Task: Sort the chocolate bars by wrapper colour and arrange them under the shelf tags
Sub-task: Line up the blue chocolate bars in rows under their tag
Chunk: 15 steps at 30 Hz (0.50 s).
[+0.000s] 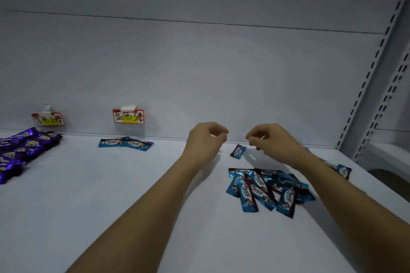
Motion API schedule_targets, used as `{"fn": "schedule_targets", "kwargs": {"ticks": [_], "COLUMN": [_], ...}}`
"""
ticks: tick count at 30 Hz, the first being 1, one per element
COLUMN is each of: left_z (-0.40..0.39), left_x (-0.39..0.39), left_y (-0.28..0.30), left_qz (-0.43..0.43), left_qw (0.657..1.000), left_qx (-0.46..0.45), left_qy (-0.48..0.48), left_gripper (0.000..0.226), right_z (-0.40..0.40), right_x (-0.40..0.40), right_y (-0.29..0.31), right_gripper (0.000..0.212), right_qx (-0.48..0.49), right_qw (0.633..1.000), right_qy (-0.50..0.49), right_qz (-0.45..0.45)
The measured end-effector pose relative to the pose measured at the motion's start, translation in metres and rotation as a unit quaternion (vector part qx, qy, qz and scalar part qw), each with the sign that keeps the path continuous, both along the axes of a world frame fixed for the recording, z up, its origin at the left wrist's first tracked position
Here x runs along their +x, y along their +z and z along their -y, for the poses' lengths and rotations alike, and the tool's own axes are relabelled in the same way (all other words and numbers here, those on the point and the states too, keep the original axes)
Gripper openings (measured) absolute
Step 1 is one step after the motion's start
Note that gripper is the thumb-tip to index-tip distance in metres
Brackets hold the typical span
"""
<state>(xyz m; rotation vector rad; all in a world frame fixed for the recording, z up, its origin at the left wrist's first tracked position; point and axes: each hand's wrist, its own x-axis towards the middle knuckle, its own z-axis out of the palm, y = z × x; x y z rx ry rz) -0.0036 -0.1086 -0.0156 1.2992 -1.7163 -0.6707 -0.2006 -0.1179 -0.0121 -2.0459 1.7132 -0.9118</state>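
My left hand (205,142) and my right hand (270,139) hover side by side above the white shelf (111,206), fingers curled, thumbs near fingertips, nothing visibly held. A single blue bar (237,151) lies on the shelf just below and between them. In front of my right hand sits a mixed heap of blue and dark red bars (268,188). Two blue bars (125,143) lie under the middle shelf tag (128,116). Several purple bars (22,150) are stacked under the left tag (47,119).
Another blue bar (343,170) shows partly behind my right forearm. A slotted grey upright (377,73) bounds the shelf on the right, and the back wall (199,73) rises behind the tags.
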Motion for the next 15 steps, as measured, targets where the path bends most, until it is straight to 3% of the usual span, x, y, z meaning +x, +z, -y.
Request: {"fn": "schedule_targets", "kwargs": {"ticks": [5,10,15], "left_z": [-0.006,-0.003,-0.001], "left_x": [-0.010,-0.008,-0.016], "left_y": [-0.021,-0.028,-0.032], "left_qz": [0.100,0.191,0.205], "left_qw": [0.990,0.974,0.971], "left_qx": [0.020,0.054,0.056], "left_qy": [-0.092,-0.113,-0.109], "left_gripper": [0.013,0.015,0.010], "right_z": [-0.001,-0.008,-0.021], "right_x": [-0.026,-0.031,-0.038], "right_y": [-0.014,-0.001,0.010], "right_gripper": [0.007,0.005,0.011], "right_qx": [0.048,0.111,0.193], "right_qw": [0.997,0.986,0.967], "right_qy": [0.037,0.080,0.082], "right_qz": [-0.057,-0.101,-0.146]}}
